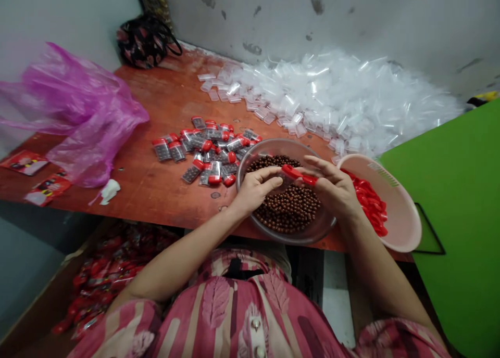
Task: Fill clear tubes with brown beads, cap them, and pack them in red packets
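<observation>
Over a clear bowl (250,215) of round brown balls (287,209), my two hands nearly meet. My left hand (260,187) is closed, its thumb and fingers pinching a small clear container (287,182). Red plastic caps (299,176) lie between the hands, at the container's end. My right hand (332,186) holds the red cap piece between thumb and fingers, with its upper fingers stretched out. Just right of it, a pink basket (404,217) holds red caps (369,202). Filled containers with red caps (214,147) lie in a pile left of the bowl.
Clear empty containers (332,98) are heaped along the wall on the table (156,108). A purple plastic bag (89,108) and red packets (49,187) lie left. A dark bag (144,40) stands behind. A green panel (461,207) rises right; red packages (109,275) sit below the table.
</observation>
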Demonstrator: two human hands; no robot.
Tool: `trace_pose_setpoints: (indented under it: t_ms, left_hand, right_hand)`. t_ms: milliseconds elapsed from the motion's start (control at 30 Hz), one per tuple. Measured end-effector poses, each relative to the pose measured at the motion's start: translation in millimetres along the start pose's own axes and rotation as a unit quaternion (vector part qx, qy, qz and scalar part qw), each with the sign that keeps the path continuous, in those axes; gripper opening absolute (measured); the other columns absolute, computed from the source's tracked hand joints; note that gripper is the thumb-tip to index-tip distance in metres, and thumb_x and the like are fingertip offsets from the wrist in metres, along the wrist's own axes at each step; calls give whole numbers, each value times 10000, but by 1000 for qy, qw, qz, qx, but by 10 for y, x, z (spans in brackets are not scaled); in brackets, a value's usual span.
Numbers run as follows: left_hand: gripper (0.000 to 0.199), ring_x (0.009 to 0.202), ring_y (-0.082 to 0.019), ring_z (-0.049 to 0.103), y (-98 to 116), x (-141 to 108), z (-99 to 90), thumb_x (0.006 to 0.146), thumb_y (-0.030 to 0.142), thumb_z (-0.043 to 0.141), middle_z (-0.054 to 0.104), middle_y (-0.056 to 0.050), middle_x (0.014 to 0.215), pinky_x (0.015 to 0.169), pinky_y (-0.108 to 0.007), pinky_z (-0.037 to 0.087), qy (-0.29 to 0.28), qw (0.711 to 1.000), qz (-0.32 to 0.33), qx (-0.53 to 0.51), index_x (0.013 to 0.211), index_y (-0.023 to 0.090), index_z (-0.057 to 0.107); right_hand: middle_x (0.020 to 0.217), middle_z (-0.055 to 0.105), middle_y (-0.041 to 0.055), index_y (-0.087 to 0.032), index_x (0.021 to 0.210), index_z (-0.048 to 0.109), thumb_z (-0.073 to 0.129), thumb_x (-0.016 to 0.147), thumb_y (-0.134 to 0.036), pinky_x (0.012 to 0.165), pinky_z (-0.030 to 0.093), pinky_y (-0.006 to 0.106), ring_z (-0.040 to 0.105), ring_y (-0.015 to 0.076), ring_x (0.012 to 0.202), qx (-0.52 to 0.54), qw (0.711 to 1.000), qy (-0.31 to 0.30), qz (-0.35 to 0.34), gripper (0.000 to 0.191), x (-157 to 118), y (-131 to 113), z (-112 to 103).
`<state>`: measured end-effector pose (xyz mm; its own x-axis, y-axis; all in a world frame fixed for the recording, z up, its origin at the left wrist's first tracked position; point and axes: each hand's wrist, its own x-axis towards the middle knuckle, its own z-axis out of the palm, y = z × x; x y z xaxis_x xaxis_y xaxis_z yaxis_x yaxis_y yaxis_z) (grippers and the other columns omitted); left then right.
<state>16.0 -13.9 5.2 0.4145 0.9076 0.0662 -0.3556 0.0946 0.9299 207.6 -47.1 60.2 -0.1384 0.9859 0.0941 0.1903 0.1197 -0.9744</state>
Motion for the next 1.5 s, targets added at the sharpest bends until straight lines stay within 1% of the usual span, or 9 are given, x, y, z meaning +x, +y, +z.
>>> trace_pose_setpoints:
  t_ms: [100,267,533,900,1067,1200,1300,1400,1500]
  left_hand:
    - [425,990,-242,679,3,14,4,741,346,699,714,-79,1126,815,-366,574,0,998,-28,-49,1124,161,691]
    - [289,1045,-217,663,2,-22,-8,797,294,650,729,-53,1094,986,-367,489,-14,994,43,99,1053,185,729]
    - [278,1227,-209,544,-8,-46,-37,831,219,604,695,-53,1161,1089,-396,395,-23,972,114,205,1085,237,717]
    - [262,1128,-202,606,-16,-79,-6,848,222,587,691,-65,1145,1040,-375,446,7,960,130,248,1074,215,719]
    - [270,1119,-199,618,128,-70,-68,863,237,571,695,-56,1162,1040,-357,455,62,955,143,250,1096,205,704]
    - [332,1198,-216,579,327,38,-369,875,284,571,660,-45,1244,1084,-396,418,189,916,180,305,1193,229,653]
    - [419,1357,-229,423,354,88,-526,862,260,594,566,-39,1373,1152,-448,316,234,863,220,391,1280,255,585]
    - [405,1376,-238,395,219,52,-480,882,243,564,569,-46,1368,1145,-511,309,185,854,214,436,1287,255,575]
    - [338,1335,-262,450,35,-5,-350,893,228,539,636,-47,1283,1128,-575,303,126,850,185,477,1220,249,622]
  right_hand:
    - [1103,710,93,-265,1124,613,731,700,-533,797,563,435,700,250,884,98,994,28,40,515,-49,68,-41]
    - [993,724,77,-231,864,651,766,599,-615,802,566,421,688,240,860,100,990,65,73,481,6,126,-18]
    - [942,722,45,-218,984,681,683,741,-490,853,553,443,678,214,905,254,925,-138,246,365,97,132,150]
    - [790,710,30,-201,770,658,691,663,-483,706,600,370,677,207,768,272,939,-1,210,303,102,244,459]
    - [890,720,85,-203,1033,633,548,686,-780,660,586,343,698,221,809,184,954,-132,198,679,301,162,210]
    - [1040,699,94,-216,1181,569,611,774,-610,729,565,352,690,207,848,-82,993,-41,75,568,825,233,-323]
    - [1079,686,140,-165,1137,609,528,882,-355,821,517,420,662,266,943,-437,899,36,2,329,1312,450,-772]
    - [1248,597,205,-137,1243,547,430,883,-131,828,483,440,610,314,1052,-676,735,-53,-3,378,1712,696,-1087]
    - [1284,553,230,-121,1235,536,401,860,-39,788,473,413,590,316,1069,-735,664,-138,-7,407,1971,902,-1200]
